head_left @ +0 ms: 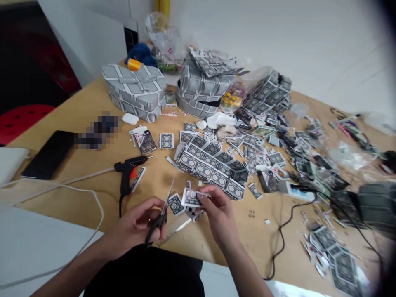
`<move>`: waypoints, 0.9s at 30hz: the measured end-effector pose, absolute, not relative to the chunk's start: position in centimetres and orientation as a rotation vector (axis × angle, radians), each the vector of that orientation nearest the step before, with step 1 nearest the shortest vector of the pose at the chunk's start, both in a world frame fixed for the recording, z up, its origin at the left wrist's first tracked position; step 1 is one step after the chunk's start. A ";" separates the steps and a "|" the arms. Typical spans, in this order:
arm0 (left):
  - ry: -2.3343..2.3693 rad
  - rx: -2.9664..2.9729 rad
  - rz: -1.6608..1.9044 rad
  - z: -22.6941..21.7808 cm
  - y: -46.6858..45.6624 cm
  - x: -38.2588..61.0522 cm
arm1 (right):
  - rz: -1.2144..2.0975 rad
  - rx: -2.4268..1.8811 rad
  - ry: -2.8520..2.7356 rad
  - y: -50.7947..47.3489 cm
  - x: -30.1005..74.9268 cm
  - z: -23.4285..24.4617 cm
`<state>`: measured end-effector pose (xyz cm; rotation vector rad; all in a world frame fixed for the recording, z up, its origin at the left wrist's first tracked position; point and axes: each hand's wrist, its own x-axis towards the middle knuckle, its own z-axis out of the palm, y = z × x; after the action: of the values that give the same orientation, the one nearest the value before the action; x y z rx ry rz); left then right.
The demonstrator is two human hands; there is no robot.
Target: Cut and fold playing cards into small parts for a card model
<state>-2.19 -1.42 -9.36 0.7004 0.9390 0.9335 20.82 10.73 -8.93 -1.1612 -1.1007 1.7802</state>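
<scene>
My left hand [145, 218] is closed round the black handles of a pair of scissors [160, 219], whose blades point up and away from me. In my right hand [218, 210] a playing card [191, 198] is pinched between thumb and fingers, just right of the blades. Below it on the table lie a dark patterned card [175, 204] and part of another card [194, 213]. Just beyond my hands stands an open box shape made of joined cards [213, 167]. A black glue gun [126, 171] lies to the left, with a cut card strip [138, 179] beside it.
Heart-shaped [134, 90] and round [201, 93] card-covered boxes stand at the back. Loose cards and scraps [275, 159] litter the right side. A power strip [297, 192] trails a black cable [281, 235]. A black phone [49, 154] and white cable [95, 198] lie left.
</scene>
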 end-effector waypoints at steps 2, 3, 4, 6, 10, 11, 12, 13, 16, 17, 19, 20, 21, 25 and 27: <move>0.838 0.703 0.923 -9.8 -2.0 -1.6 | 1.778 -1.149 -1.093 10.7 20.8 -8.9; 0.791 0.702 0.926 -9.8 -2.2 -1.4 | 1.776 -1.139 -1.096 10.7 20.9 -8.9; 0.744 0.697 0.934 -9.7 -2.3 -1.2 | 1.774 -1.128 -1.101 10.6 20.9 -8.9; 0.661 0.671 0.954 -9.1 -2.4 -1.0 | 1.778 -1.105 -1.111 10.5 21.1 -8.9; 0.515 0.595 0.922 -8.1 -2.1 -1.3 | 1.814 -1.036 -1.104 10.4 21.5 -8.7; 0.489 0.573 0.901 -8.1 -2.1 -1.4 | 1.832 -1.016 -1.090 10.3 21.6 -8.6; 0.469 0.550 0.888 -8.1 -2.0 -1.4 | 1.854 -0.998 -1.071 10.3 21.6 -8.5; 0.456 0.533 0.878 -8.2 -2.0 -1.5 | 1.875 -0.982 -1.043 10.2 21.6 -8.4; 0.455 0.544 0.841 -8.3 -2.1 -1.4 | 1.930 -0.958 -0.946 10.2 21.5 -8.0; 0.462 0.554 0.836 -8.2 -2.2 -1.4 | 1.941 -0.951 -0.924 10.1 21.4 -7.8; 0.484 0.562 0.834 -8.1 -2.3 -1.3 | 1.959 -0.935 -0.910 10.1 21.4 -7.7; 0.489 0.557 0.843 -8.0 -2.3 -1.2 | 1.961 -0.933 -0.916 10.0 21.4 -7.6; 0.490 0.547 0.857 -8.0 -2.2 -1.2 | 1.954 -0.940 -0.930 9.9 21.4 -7.6; 0.518 0.563 0.870 -8.0 -2.1 -0.8 | 1.856 -1.008 -1.032 9.5 21.1 -7.9; 0.547 0.597 0.866 -8.1 -2.1 -0.5 | 1.851 -0.997 -1.039 9.4 21.0 -8.0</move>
<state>-0.51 -2.14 -8.09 0.5974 0.5466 0.8655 20.97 9.43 -7.96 -0.9974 -1.0395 1.8508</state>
